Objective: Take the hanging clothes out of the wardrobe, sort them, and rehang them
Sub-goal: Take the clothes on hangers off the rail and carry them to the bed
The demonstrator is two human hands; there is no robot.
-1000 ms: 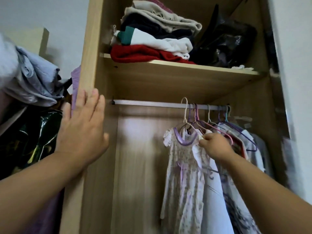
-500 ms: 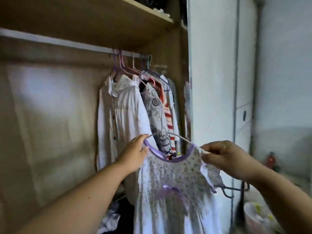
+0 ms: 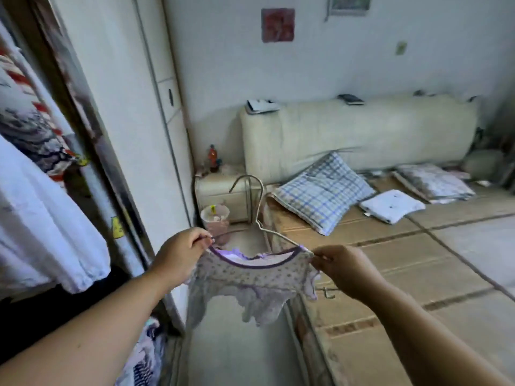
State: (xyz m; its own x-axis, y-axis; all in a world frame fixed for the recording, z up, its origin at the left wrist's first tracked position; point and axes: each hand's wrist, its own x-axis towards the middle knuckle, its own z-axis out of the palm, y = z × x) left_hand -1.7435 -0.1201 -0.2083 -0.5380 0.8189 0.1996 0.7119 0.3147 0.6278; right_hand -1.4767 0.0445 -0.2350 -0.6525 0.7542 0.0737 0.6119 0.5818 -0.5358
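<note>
Pinching dress (image 3: 250, 282) shoulders: left hand (image 3: 181, 254), right hand (image 3: 342, 267).

- The shoulders of the hanger (image 3: 261, 192) are hidden inside the dress (image 3: 250, 282).
- The left grip (image 3: 178, 254) and right grip (image 3: 342, 268) hide their own palm sides.
- The white garment (image 3: 41, 218) in the wardrobe runs off the left edge.
- The small red thing (image 3: 212, 156) on the bedside cabinet (image 3: 217, 190) is too blurred to identify.
</note>
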